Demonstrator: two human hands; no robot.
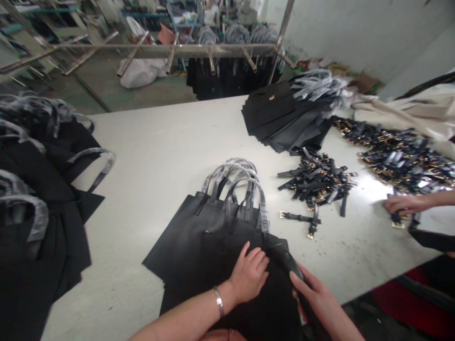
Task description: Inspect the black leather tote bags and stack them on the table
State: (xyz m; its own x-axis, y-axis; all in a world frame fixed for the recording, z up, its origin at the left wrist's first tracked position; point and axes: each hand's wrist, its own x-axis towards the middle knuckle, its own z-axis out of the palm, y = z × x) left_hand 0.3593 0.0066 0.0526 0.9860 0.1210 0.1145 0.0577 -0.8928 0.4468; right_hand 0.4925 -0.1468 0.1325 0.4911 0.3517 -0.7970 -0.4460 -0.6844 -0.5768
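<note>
Pale and scuffed, the worktop (pixel 159 156) carries a stack of black tote bags (pixel 213 237) at its near edge. The left hand (pixel 249 274) presses flat, fingers open, pinning the top bag, while the right hand (pixel 316 293) closes around a dark strap (pixel 284 255) beside it. Buckled straps (pixel 316 182) lie heaped within reach; a co-worker's hand (pixel 401 204) sorts others.

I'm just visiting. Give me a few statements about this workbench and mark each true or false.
1. The left hand lies flat on a black bag. True.
2. The left wrist wears a bracelet. True.
3. The bag's handles are bare. False: they are wrapped in clear film.
4. The buckled straps lie left of the bag. False: they lie to its right.
5. Another person's hand reaches in from the right. True.
</note>
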